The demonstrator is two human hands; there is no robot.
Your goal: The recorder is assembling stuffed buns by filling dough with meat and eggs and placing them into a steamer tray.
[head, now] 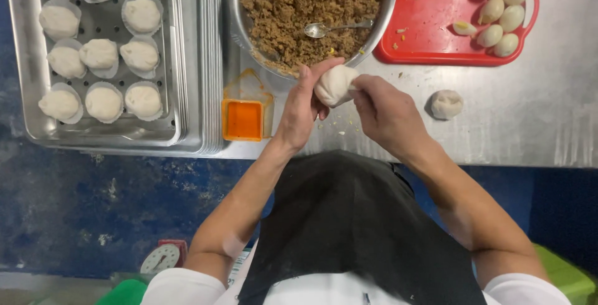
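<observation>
A white dough bun (pixel 335 85) is held between both hands just above the steel table's (pixel 536 124) front edge. My left hand (pixel 301 109) cups it from the left, thumb and fingers on top. My right hand (pixel 385 113) pinches its right side. Right behind the hands stands a steel bowl (pixel 387 6) of brown minced filling with a spoon (pixel 327 29) lying in it. Another shaped dough piece (pixel 446 104) rests on the table to the right.
A perforated steel tray (pixel 28 74) at the left holds several finished buns on paper cups. A small orange square container (pixel 243 120) sits by the bowl. A red tray (pixel 436 37) at the back right carries several peeled eggs. Below is blue floor and a small scale (pixel 161 259).
</observation>
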